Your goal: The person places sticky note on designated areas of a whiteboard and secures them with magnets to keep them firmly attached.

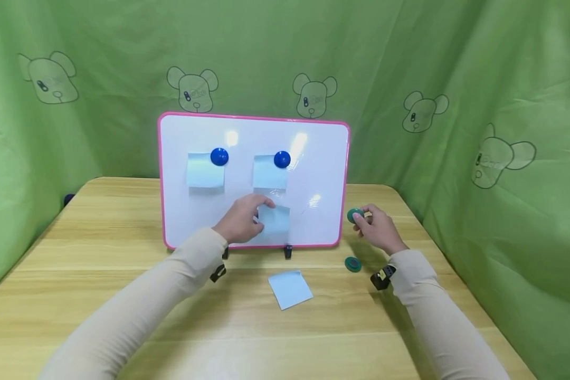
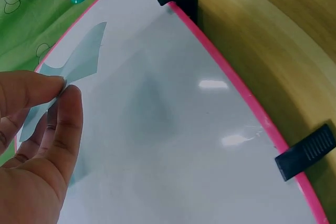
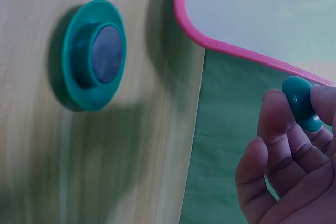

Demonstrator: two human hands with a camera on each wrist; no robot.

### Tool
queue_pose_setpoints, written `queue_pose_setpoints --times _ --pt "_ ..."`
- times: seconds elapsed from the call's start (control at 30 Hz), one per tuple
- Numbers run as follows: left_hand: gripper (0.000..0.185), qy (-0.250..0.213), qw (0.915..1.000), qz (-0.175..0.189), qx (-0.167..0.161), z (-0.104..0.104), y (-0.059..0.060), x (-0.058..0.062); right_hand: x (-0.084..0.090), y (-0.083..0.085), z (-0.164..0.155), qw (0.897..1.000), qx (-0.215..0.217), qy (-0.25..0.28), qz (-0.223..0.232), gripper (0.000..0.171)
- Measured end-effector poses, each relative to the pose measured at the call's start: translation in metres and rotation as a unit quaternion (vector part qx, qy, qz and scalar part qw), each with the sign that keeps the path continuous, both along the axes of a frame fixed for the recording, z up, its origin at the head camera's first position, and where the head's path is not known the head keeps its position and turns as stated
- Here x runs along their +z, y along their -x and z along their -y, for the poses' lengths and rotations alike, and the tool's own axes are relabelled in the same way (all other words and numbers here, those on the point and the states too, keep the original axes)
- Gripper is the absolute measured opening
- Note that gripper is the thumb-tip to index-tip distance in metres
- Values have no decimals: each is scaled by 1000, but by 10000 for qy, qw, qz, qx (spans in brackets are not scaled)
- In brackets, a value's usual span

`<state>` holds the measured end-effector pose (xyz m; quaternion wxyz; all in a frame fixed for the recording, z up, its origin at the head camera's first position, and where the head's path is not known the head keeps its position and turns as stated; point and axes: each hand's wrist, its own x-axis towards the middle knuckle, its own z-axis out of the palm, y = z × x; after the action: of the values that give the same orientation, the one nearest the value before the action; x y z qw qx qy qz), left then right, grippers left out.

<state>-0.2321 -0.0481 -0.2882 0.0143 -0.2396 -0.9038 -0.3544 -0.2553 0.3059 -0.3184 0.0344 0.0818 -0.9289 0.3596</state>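
My left hand (image 1: 244, 217) pinches a light blue paper note (image 1: 276, 224) between thumb and finger, in front of the lower part of a pink-framed whiteboard (image 1: 315, 179). In the left wrist view that note (image 2: 86, 56) bends and its far end stands off the board. Right of the board, my right hand (image 1: 379, 230) holds a round green magnet (image 1: 355, 215) with fingers and thumb; its glossy side shows in the right wrist view. A second green magnet (image 3: 107, 56) lies on the table below that hand, its dark disc facing up.
Two blue magnets (image 1: 219, 157) sit over the upper right corners of two notes (image 1: 205, 174) on the board. Another blue note (image 1: 290, 290) lies on the wooden table (image 1: 209, 338). Black clip feet (image 2: 307, 151) support the board's lower edge. Green curtain (image 1: 266, 47) surrounds the table.
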Motion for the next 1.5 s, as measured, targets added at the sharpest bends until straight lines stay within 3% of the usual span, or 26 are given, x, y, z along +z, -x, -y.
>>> queue_pose_setpoints --times 0.53,0.87,1.5 --pt "54 -119 9999 28 1 -14 4 13 10 3 7 9999 -107 93 -52 35" --pt "49 -111 9999 -10 0 -21 8 18 15 6 13 9993 -186 333 30 34" --pt "38 -289 9994 27 183 -34 18 22 19 12 19 9983 -215 448 -305 34"
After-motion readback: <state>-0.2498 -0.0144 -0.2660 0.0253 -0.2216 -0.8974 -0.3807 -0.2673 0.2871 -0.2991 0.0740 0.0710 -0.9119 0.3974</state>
